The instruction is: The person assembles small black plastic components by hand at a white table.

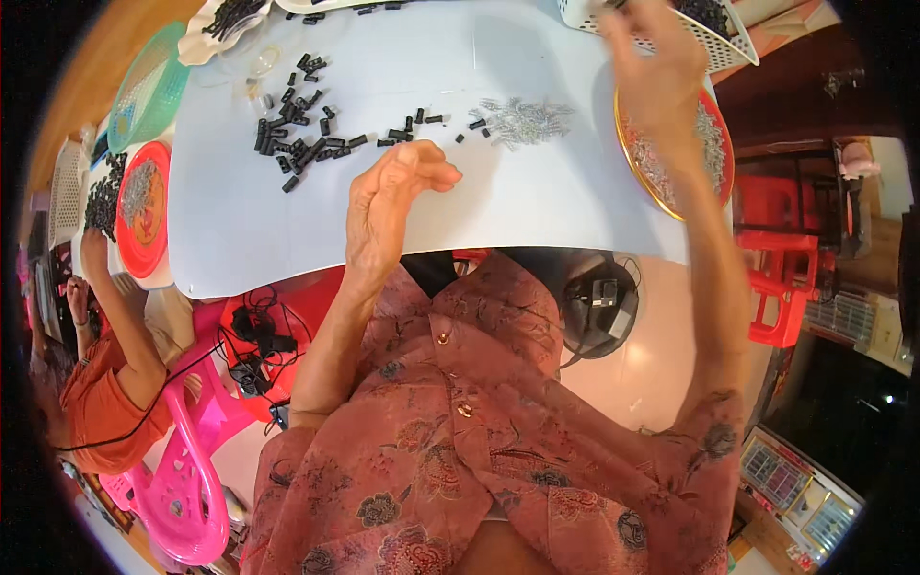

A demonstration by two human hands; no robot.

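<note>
My left hand [395, 196] hovers over the near middle of the white table [537, 206], fingertips pressed to the thumb; no part shows between them. Just beyond it lie scattered small black cylinders [297, 144] and a loose heap of small silver metal pieces [525, 120]. My right hand [656, 72] is raised at the far right, blurred, over a gold-rimmed red plate [717, 144] of silver pieces. Its fingers reach the rim of a white perforated basket [730, 46] holding black parts. Whether it holds anything is hidden.
A green basket [149, 86] and a second red plate [144, 206] sit at the table's left end, where another person in orange [101, 383] works. A pink plastic chair [182, 479] stands lower left, a red stool [781, 297] at the right. Cables lie under the table.
</note>
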